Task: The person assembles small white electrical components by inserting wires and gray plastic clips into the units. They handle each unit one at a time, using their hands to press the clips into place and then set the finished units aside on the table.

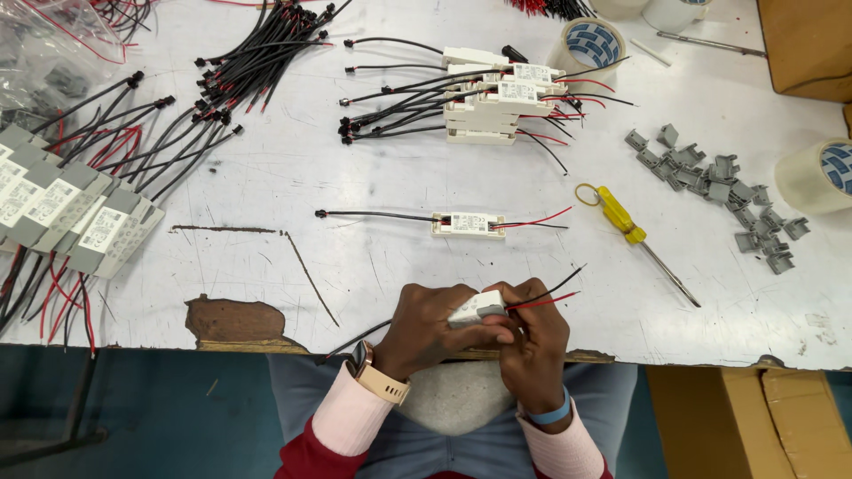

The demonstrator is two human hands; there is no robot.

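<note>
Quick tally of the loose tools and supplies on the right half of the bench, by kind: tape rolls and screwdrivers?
Tape rolls: 3, one blue-cored by the stacked units, one at the right edge, one cut off by the top edge
Yellow-handled screwdriver: 1
Total: 4

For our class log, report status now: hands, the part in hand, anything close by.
Left hand and right hand both grip one small white driver module, red and black leads trailing right. Another module lies just beyond. Yellow screwdriver to the right, untouched.
</note>
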